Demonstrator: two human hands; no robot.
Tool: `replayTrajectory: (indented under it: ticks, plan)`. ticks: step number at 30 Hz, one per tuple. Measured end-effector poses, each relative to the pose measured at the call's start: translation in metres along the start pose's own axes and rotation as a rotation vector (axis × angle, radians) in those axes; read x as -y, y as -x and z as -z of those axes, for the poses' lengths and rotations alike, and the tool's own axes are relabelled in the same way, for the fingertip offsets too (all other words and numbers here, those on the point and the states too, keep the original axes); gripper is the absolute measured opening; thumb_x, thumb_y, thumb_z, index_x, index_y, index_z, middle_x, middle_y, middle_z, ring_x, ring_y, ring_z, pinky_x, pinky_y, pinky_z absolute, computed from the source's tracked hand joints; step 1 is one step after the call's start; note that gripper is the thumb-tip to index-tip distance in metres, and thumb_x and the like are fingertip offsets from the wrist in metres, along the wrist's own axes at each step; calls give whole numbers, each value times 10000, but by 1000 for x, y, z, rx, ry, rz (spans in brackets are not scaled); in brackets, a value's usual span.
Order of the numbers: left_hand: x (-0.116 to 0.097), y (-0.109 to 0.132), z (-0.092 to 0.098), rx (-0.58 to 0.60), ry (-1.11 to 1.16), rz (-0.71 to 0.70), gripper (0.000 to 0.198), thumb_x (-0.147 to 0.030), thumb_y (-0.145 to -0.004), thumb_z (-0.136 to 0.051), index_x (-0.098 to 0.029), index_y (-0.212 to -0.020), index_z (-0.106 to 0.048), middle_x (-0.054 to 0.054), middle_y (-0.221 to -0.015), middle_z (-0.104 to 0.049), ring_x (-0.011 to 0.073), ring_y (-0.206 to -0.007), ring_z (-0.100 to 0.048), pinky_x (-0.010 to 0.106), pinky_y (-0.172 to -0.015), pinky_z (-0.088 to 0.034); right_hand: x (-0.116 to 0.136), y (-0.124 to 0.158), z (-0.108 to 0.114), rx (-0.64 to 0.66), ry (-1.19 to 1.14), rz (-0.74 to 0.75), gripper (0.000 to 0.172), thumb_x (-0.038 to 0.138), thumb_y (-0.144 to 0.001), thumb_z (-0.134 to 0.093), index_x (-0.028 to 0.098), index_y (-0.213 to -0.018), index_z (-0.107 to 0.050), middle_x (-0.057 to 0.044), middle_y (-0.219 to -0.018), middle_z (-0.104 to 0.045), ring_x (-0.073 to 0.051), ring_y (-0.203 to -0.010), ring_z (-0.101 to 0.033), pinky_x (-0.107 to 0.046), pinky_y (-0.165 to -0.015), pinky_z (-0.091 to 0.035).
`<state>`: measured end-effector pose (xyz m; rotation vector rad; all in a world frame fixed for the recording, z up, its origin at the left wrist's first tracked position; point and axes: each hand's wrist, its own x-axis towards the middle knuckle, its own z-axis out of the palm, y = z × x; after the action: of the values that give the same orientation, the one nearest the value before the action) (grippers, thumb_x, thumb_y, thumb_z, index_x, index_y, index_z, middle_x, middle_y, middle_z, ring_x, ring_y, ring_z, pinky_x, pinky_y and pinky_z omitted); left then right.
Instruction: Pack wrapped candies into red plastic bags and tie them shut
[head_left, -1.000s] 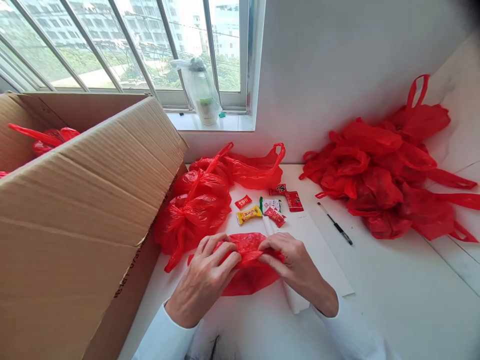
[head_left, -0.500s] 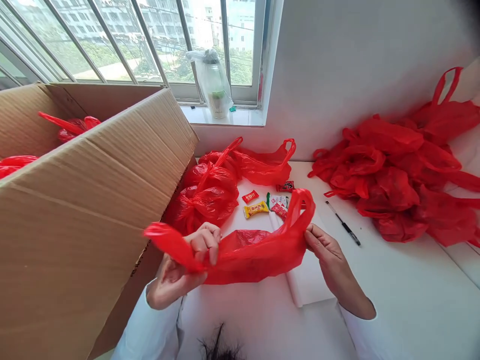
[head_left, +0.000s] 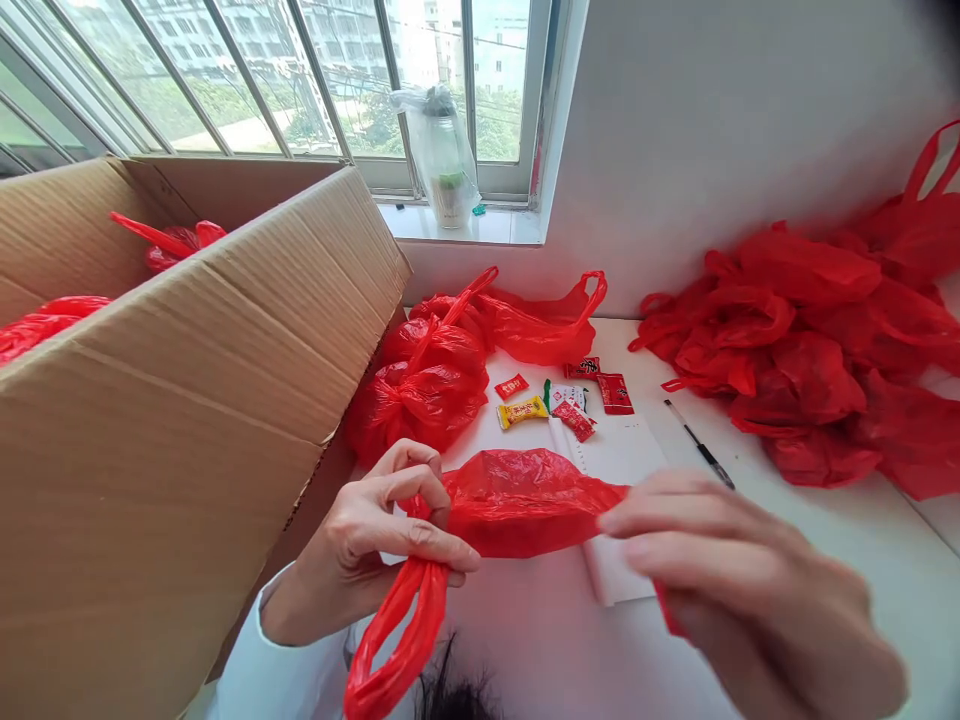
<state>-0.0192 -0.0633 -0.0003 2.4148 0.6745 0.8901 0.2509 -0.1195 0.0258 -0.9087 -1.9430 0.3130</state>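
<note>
A red plastic bag (head_left: 525, 505) stretches between my two hands above the white table. My left hand (head_left: 382, 530) pinches one end, and a handle loop dangles below its fingers. At the other end my right hand (head_left: 750, 570), partly blurred, has its fingers closed on the plastic; a bit of red shows beneath them. Beyond the bag lie small wrapped snacks: a yellow packet (head_left: 523, 412), a green-and-white packet (head_left: 566, 396) and several red packets (head_left: 616, 393). Under them is an open notebook (head_left: 626, 450), partly covered by the bag and my right hand.
A large cardboard box (head_left: 187, 430) with red bags inside stands at left. Filled red bags (head_left: 427, 385) sit beside it. A heap of red bags (head_left: 795, 350) and a pen (head_left: 699, 445) lie at right. A bagged bottle (head_left: 448, 170) stands on the windowsill.
My left hand has turned so its bag handle now hangs downward. My right hand has come nearer and lower, covering its handle. The view has shifted slightly left.
</note>
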Motion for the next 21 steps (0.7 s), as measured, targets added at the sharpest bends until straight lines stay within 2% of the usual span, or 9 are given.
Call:
replayTrajectory:
  ticks: [2, 4, 7, 9, 11, 14, 16, 18, 21]
  plan:
    - [1, -2, 1, 24, -6, -16, 205, -209, -762, -747, -344, -916, -751, 14, -694, -570, 186, -828, -519, 355, -791, -506, 4, -13, -17, 284, 75, 125, 259, 128, -925, -451, 256, -1115, -570, -46, -977, -689, -203, -891, -614, -399, -854, -472]
    - [1, -3, 1, 2, 22, -26, 201, -221, -770, -741, -339, -932, -747, 6, -667, -585, 182, -810, -531, 356, -788, -511, -6, -18, -42, 485, 178, 139, 274, 72, -918, -412, 228, -1051, -594, -39, -937, -691, -205, -897, -585, -410, -885, -442]
    - [-1, -6, 3, 6, 90, -11, 169, -237, -811, -699, -301, -962, -739, 13, -663, -634, 191, -830, -552, 355, -770, -525, -31, -14, -74, 636, 304, 140, 234, 16, -866, -457, 206, -874, -593, -16, -754, -660, -202, -826, -552, -390, -847, -438]
    - [-2, -5, 6, 45, 135, 11, 145, -255, -854, -647, -278, -972, -728, 20, -669, -656, 190, -810, -555, 359, -763, -528, -46, -7, -83, 627, 384, 76, 146, 80, -868, -516, 205, -823, -576, -10, -662, -624, -204, -762, -540, -410, -840, -436]
    - [-1, -2, 8, 65, 179, 34, 138, -276, -892, -589, -270, -951, -714, 14, -645, -643, 179, -751, -544, 368, -763, -520, -56, 0, -79, 578, 447, -1, 70, 256, -855, -612, 208, -820, -576, -16, -646, -611, -218, -731, -540, -492, -894, -407]
    - [6, 10, 8, -3, 211, 30, 168, -314, -928, -525, -271, -924, -687, -13, -582, -579, 160, -661, -512, 378, -771, -496, -62, 11, -58, 534, 512, -77, 364, 472, -676, -764, 220, -869, -585, -28, -720, -621, -239, -726, -550, -654, -985, -271]
    - [11, 19, 5, -105, 185, 78, 167, -292, -938, -511, -264, -926, -675, -18, -605, -581, 150, -665, -521, 347, -759, -489, -63, 19, -44, 490, 562, -110, 527, 497, -576, -808, 235, -975, -585, -45, -812, -637, -262, -764, -565, -735, -1004, -144]
    - [12, 27, 2, -191, 108, 190, 165, -224, -936, -508, -259, -909, -666, -16, -688, -625, 135, -701, -558, 279, -702, -482, -62, 25, -34, 453, 586, -126, 686, 504, -527, -817, 245, -1105, -554, -70, -910, -645, -298, -838, -583, -765, -1011, -25]
    - [2, 27, 0, -263, -59, 319, 156, -169, -915, -523, -254, -893, -652, -30, -786, -658, 110, -690, -578, 236, -600, -445, -58, 29, -31, 466, 554, -137, 822, 516, -504, -818, 237, -1209, -503, -102, -1019, -630, -357, -983, -574, -760, -1020, 38]
